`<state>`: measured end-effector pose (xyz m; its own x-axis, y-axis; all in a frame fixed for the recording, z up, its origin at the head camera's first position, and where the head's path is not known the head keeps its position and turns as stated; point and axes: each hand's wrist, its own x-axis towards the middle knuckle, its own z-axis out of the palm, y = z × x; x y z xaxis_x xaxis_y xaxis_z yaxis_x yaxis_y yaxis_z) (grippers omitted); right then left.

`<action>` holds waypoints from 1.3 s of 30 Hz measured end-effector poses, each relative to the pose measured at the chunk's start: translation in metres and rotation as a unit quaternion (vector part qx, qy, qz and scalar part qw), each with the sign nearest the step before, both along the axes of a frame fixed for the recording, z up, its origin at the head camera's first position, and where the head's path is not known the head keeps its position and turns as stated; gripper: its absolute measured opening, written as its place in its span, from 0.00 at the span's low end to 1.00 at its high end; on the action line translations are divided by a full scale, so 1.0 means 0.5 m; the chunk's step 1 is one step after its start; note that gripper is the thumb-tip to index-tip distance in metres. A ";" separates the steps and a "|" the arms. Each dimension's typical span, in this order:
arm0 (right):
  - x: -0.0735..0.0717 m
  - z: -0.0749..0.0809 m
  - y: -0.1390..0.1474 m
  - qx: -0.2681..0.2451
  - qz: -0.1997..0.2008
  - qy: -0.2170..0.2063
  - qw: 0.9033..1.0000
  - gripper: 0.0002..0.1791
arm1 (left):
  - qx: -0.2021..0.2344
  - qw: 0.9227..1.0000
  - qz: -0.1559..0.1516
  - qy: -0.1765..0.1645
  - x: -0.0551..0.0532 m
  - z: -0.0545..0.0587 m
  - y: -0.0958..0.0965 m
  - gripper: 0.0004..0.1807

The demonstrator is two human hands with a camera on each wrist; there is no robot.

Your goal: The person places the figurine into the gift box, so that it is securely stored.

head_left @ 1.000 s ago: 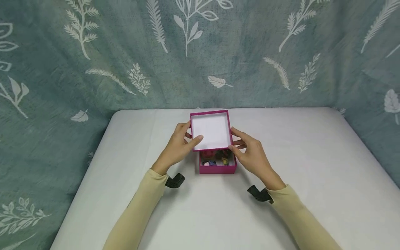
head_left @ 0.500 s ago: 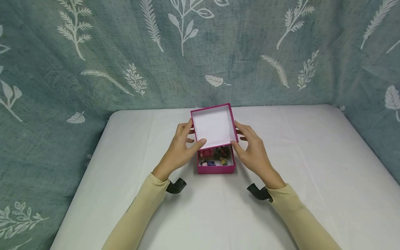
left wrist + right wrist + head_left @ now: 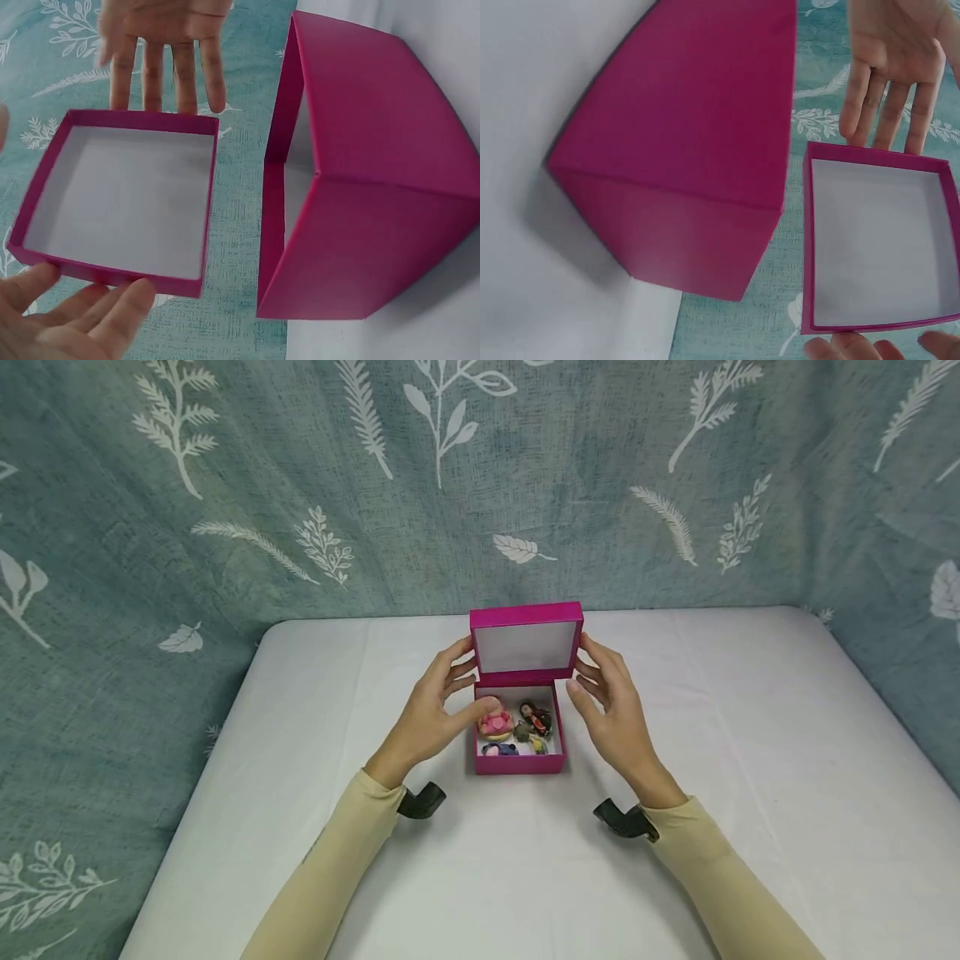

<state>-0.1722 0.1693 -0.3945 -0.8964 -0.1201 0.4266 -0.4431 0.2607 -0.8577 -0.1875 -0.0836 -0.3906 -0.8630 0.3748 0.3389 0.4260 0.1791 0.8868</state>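
Note:
An uncovered magenta box (image 3: pixel 519 765) sits on the white table. Inside lie several small figures, among them a pink one (image 3: pixel 497 724), a dark-haired doll (image 3: pixel 536 717), a blue one (image 3: pixel 501 749) and a yellow-green one (image 3: pixel 537 744). Above the box's far edge stands its magenta lid (image 3: pixel 527 650), white inside facing the person. The left hand (image 3: pixel 429 714) touches the lid's left side with extended fingers, its thumb over the box's left edge. On the other side, straight fingers of the right hand (image 3: pixel 617 718) press the lid, with the thumb off it. In the left wrist view the lid (image 3: pixel 124 199) hangs between both hands' fingertips.
A white cloth covers the table (image 3: pixel 750 735). Behind it hangs a blue-green curtain (image 3: pixel 585 527) with white leaf prints. A dark strap piece (image 3: pixel 422 801) sticks out at the left wrist, and another (image 3: pixel 625 821) at the right.
The lid has moved back and tilted more upright, so its outer side wall shows and the box's contents are uncovered. Both thumbs have come off the lid.

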 end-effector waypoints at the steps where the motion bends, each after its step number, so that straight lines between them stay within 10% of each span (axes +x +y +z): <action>1: 0.000 0.001 0.001 -0.015 0.002 -0.012 1.000 0.34 | 0.012 1.000 -0.005 0.001 0.000 0.000 0.000 0.43; 15: 0.000 -0.003 0.007 -0.094 0.051 -0.049 0.993 0.30 | 0.041 0.999 -0.029 0.018 0.003 -0.011 0.008 0.34; 26: -0.004 -0.008 0.010 -0.147 0.061 -0.033 0.987 0.28 | 0.024 0.999 -0.015 0.031 0.034 0.046 0.013 0.42; 39: -0.002 -0.007 0.007 -0.159 0.064 -0.016 0.985 0.24 | 0.021 0.999 -0.014 0.042 0.032 0.047 0.009 0.39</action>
